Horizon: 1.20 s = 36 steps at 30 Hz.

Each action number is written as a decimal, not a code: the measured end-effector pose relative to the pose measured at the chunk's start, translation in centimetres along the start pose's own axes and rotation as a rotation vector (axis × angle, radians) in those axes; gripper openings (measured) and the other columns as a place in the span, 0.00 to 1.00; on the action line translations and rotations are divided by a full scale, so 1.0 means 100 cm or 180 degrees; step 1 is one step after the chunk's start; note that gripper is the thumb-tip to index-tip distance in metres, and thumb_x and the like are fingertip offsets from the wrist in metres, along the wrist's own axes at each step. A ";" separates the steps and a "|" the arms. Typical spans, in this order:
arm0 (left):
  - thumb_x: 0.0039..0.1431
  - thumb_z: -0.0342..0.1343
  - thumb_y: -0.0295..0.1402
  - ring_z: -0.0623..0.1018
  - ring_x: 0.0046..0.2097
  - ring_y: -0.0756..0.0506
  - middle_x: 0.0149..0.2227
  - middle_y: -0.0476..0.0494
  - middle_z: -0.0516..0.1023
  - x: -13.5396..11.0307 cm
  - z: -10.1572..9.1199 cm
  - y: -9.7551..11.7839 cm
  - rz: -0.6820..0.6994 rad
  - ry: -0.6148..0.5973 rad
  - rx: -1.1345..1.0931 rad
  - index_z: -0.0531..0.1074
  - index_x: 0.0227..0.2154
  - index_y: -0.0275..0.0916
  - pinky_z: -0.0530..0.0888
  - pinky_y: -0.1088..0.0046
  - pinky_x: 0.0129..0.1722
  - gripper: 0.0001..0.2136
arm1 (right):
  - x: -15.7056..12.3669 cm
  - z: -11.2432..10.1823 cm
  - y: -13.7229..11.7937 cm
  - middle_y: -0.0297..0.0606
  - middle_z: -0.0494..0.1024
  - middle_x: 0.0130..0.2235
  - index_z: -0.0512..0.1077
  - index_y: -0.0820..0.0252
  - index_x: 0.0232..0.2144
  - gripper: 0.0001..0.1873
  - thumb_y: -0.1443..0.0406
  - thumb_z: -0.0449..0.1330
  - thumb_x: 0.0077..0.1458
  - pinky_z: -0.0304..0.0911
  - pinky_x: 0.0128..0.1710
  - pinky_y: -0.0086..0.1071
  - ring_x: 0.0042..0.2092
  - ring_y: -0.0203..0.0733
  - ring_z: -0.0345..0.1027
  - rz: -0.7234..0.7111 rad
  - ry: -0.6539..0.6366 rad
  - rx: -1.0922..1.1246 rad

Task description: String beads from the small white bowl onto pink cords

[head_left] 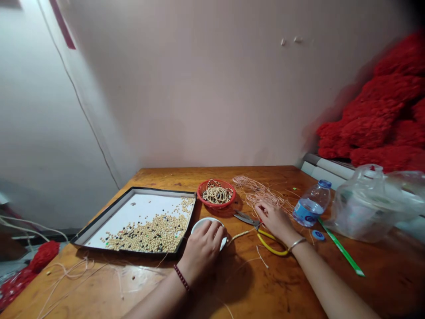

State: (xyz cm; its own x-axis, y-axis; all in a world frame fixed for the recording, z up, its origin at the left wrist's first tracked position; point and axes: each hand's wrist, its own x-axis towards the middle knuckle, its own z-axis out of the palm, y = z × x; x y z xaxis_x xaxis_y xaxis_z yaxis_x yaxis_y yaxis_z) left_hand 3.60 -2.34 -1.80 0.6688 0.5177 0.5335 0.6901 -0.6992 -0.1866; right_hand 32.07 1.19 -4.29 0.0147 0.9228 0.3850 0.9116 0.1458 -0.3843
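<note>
Forearms (159,293) foremost, left hand (205,243) over white bowl (199,223), right hand (275,220) beside scissors (261,231).

Left hand (204,243): fingers over the white bowl (196,226); grip hidden
Right hand (274,220): above the scissors (256,223), fingers bunched, beside tangled thread (262,191)
Bead string (239,235): between bowl and scissors
Tray (129,217): left of the bowl, loose beads (149,235) spread along its near side
Basket (217,205): red, beyond the bowl, bead strings inside
Bottle (310,208): capped, between right hand and bag (368,210)
</note>
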 end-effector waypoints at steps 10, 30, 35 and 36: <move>0.67 0.42 0.31 0.70 0.39 0.45 0.38 0.43 0.72 0.002 -0.001 0.004 -0.0028 -0.0022 -0.0149 0.66 0.38 0.38 0.68 0.67 0.39 0.08 | -0.011 0.005 -0.092 0.39 0.73 0.37 0.64 0.57 0.33 0.19 0.49 0.45 0.62 0.65 0.40 0.37 0.35 0.40 0.69 -0.0108 -0.0528 0.3149; 0.67 0.43 0.32 0.68 0.39 0.43 0.35 0.43 0.71 0.008 0.006 0.002 -0.1345 0.0347 -0.0256 0.66 0.34 0.38 0.66 0.67 0.42 0.09 | -0.015 0.016 -0.098 0.28 0.60 0.21 0.69 0.60 0.26 0.20 0.49 0.57 0.54 0.48 0.22 0.27 0.23 0.32 0.51 -0.0071 -0.1548 0.3311; 0.67 0.41 0.32 0.68 0.39 0.44 0.36 0.42 0.72 0.011 0.003 -0.003 -0.1374 0.0382 -0.0266 0.66 0.36 0.37 0.66 0.67 0.43 0.09 | -0.013 0.023 -0.094 0.28 0.63 0.21 0.65 0.60 0.25 0.21 0.47 0.57 0.52 0.54 0.23 0.28 0.22 0.32 0.57 0.0027 -0.1782 0.3597; 0.67 0.41 0.31 0.68 0.39 0.44 0.36 0.42 0.73 0.011 0.003 -0.004 -0.1373 0.0388 -0.0264 0.66 0.36 0.36 0.66 0.67 0.44 0.10 | -0.013 0.024 -0.093 0.29 0.65 0.23 0.65 0.60 0.24 0.21 0.47 0.57 0.51 0.57 0.26 0.29 0.23 0.32 0.60 0.0052 -0.1777 0.3696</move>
State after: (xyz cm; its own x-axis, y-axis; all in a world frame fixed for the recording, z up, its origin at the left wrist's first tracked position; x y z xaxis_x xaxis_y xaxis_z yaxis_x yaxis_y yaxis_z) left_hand 4.18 -1.36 -1.36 0.2842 0.7120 0.6421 0.8707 -0.4720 0.1380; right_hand 22.53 -0.47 -3.23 -0.4073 0.9097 0.0804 0.0193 0.0966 -0.9951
